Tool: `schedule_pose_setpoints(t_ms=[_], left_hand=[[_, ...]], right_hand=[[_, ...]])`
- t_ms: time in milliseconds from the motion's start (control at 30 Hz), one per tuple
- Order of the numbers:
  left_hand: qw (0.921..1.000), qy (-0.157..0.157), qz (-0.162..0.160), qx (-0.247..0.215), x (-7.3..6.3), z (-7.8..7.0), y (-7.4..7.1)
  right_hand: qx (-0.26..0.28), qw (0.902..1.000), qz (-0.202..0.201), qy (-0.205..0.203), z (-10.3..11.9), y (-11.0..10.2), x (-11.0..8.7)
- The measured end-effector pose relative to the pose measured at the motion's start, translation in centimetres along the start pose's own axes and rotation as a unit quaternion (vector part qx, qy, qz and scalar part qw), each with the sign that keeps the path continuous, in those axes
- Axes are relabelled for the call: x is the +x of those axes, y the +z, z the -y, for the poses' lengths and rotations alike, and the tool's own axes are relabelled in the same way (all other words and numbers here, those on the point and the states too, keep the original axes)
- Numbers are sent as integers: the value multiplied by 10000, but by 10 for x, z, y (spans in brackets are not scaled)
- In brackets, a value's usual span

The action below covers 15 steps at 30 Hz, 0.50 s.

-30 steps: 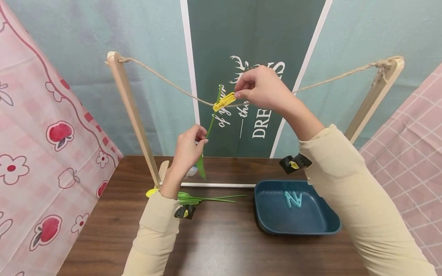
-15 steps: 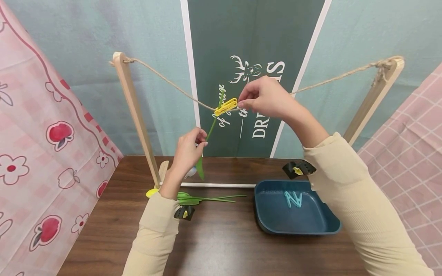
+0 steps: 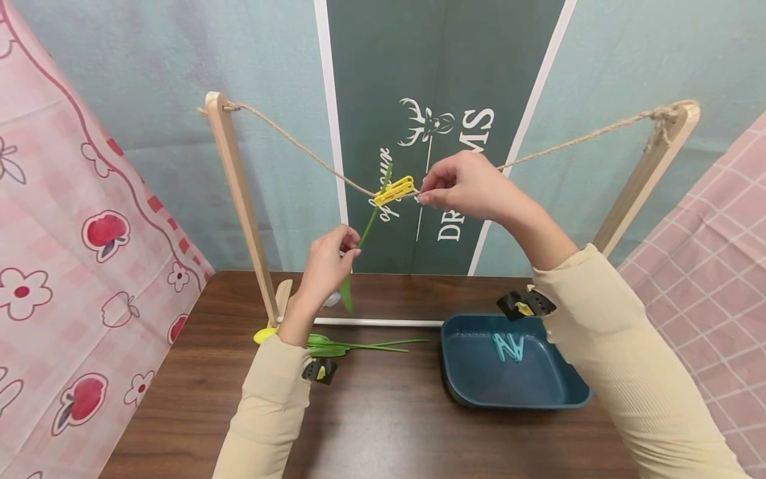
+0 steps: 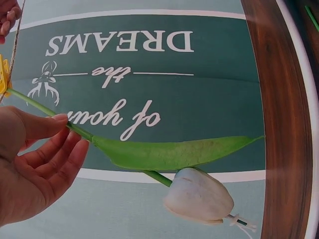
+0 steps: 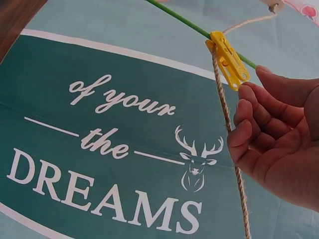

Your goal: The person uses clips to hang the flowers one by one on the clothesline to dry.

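Observation:
A white tulip [image 4: 199, 196] hangs head down, its green stem clamped to the rope [image 5: 223, 99] by a yellow clothespin [image 5: 228, 59]. My left hand [image 3: 328, 259] pinches the stem between thumb and fingers, below the clothespin and above the long leaf [image 4: 169, 153]. In the head view the bloom is mostly behind this hand. My right hand [image 3: 467, 185] is just right of the clothespin. Its thumb and forefinger are slightly apart with nothing between them, the other fingers loosely bent beside the rope.
The rope sags between two wooden posts [image 3: 242, 206], joined low down by a white rod [image 3: 383, 322]. More green stems [image 3: 377, 346] and a yellow bloom [image 3: 263, 334] lie on the brown table [image 3: 383, 426]. A blue basin [image 3: 514, 392] holds light-blue clothespins [image 3: 509, 347].
My right hand has come off the clothespin, moving right and down. Clothespin and rope have sunk slightly, and the left post's top has shifted right. My left hand keeps its pinch.

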<state>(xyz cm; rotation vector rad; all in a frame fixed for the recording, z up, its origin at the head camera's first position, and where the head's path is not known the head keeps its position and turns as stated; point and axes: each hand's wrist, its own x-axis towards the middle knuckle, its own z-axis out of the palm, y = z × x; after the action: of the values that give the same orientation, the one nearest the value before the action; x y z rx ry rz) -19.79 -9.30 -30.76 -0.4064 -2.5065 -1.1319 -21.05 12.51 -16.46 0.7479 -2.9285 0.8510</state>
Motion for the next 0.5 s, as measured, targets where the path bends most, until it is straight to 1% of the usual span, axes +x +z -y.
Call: schedule_pose_setpoints(t_ms=[500], left_hand=[[9999,-82,42,-57,-2,2,0]], right_hand=[[99,9997,216,-71,-10,3,-8]])
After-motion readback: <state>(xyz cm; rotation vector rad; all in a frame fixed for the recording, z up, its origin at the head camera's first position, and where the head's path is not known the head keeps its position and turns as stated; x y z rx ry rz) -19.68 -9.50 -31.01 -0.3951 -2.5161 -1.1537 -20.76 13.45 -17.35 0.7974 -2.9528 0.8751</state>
